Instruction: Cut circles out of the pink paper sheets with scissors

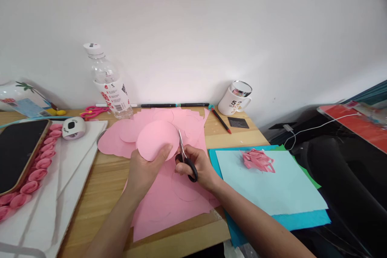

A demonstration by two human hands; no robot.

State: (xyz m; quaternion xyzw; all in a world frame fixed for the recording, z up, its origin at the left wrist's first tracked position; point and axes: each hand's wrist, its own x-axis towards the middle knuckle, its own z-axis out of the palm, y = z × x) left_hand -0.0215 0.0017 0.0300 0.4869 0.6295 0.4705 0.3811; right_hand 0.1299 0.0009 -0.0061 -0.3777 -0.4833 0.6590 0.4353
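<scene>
Left hand (145, 169): closed on the lower edge of the pink circle (155, 139), thumb on top.
Pink circle: lifted over the pink sheets (169, 205), between both hands.
Scissors (185, 157): blades slightly apart, at the circle's right rim.
Right hand (201, 167): fingers through the black handles, gripping.
Step, I judge: trimming the rim.
Next move needs: turning the circle slowly into the blades.

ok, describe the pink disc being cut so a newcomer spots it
On the wooden desk, find the pile of pink sheets. Over it the left hand holds a pink paper circle, black-handled scissors at its right edge. Other pink rounds lie flat; this one is held up.
</scene>
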